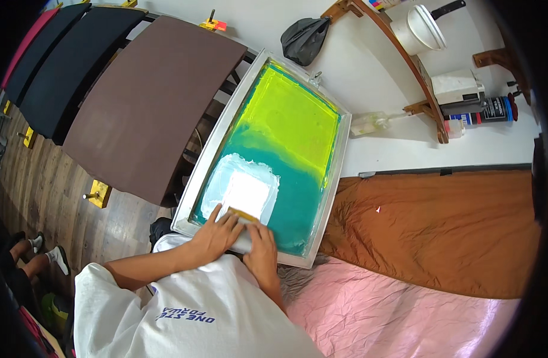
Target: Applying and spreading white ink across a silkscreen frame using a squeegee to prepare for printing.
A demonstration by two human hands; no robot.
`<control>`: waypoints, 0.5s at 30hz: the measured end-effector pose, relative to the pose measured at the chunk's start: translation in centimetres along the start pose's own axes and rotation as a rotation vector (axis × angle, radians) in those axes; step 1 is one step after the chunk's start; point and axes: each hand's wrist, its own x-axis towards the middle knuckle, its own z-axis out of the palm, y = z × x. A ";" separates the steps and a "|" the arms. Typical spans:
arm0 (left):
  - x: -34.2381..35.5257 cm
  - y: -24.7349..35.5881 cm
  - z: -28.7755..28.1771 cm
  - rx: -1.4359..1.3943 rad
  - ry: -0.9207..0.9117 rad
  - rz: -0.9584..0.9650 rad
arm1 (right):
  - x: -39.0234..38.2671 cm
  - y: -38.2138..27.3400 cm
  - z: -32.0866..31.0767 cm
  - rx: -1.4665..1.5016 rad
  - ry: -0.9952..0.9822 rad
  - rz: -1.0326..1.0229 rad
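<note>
A screen-printing frame [335, 162] lies tilted in front of me, its mesh yellow-green at the far end and teal [295, 203] nearer. On the near left part of the mesh is a white rectangle [248, 190] ringed by a smeared pale patch [227, 171]. At the near edge of that rectangle, both hands grip a squeegee [244, 215], of which a yellowish strip shows. My left hand [217, 234] is closed on its left end, fingers over the top. Closed at the right end is my right hand [261, 247]. Their palms hide most of the squeegee.
Left of the frame stand padded boards covered in brown [157, 98], black [86, 51] and red cloth, with yellow clamps [98, 194]. A black bag [305, 42] hangs beyond. Shelves at right hold a white bucket [418, 30]. Brown [435, 232] and pink cloth [399, 310] lie to the right.
</note>
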 end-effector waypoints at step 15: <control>12.7 -6.6 -1.2 -0.095 -0.128 -0.194 | 13.8 4.9 -4.1 -0.082 -0.162 0.036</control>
